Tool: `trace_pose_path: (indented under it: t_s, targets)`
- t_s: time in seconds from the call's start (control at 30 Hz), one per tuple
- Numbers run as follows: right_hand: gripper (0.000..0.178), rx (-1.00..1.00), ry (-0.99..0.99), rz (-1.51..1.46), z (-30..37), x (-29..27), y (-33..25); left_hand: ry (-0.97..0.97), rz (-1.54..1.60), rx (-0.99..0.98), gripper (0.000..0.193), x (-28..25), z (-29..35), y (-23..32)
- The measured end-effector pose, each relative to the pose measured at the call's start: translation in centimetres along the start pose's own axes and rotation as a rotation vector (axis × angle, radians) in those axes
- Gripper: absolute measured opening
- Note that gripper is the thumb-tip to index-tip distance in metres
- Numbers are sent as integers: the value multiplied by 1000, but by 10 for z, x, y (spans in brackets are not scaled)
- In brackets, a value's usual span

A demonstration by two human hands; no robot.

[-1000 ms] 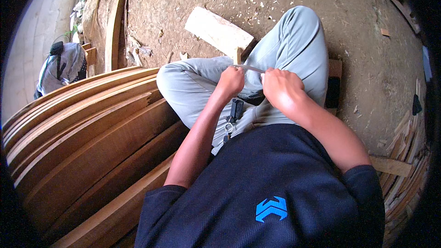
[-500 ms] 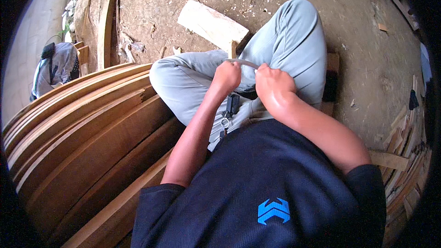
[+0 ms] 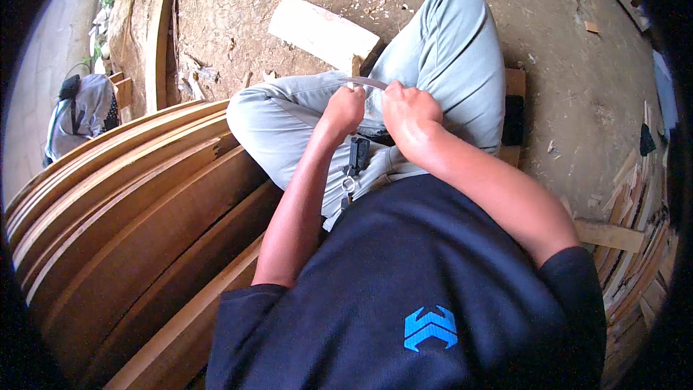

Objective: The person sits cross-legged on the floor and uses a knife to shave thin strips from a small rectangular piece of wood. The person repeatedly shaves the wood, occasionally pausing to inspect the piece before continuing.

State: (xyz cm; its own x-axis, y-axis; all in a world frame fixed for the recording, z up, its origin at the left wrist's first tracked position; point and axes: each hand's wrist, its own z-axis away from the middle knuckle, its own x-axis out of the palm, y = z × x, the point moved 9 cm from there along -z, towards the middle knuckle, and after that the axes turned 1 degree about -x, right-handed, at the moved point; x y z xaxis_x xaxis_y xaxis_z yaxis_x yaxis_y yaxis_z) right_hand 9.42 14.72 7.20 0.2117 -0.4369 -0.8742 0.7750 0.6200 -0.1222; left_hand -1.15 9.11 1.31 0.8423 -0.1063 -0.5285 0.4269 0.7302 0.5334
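Grey curved blade (image 3: 371,82): btwn hands
L hand (image 3: 342,110): fingers curled, hold unclear
R hand (image 3: 411,114): knuckles up, fingers grip blade end

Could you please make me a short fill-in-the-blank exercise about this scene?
1. A thin curved strip spans from the left hand to the ____ hand.
2. The large stack of wooden boards lies on the person's ____ side.
3. The emblem on the dark shirt is coloured ____.

Missing words: right; left; blue.
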Motion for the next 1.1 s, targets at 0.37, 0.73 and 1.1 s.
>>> trace_pose_path:
  t_s: [0.37, 0.73, 1.1]
  targets:
    - [17, -63, -75, 55, -3, -16, -24, -102, 138, -31, 27, -15, 9, -17]
    - [25, -179, 82, -57, -11, -6, 9, -276, 948, -214, 23, 14, 15, -21]
    - [22, -114, 124, 134, 2, 1, 9, 40, 735, -241, 30, 47, -14, -17]
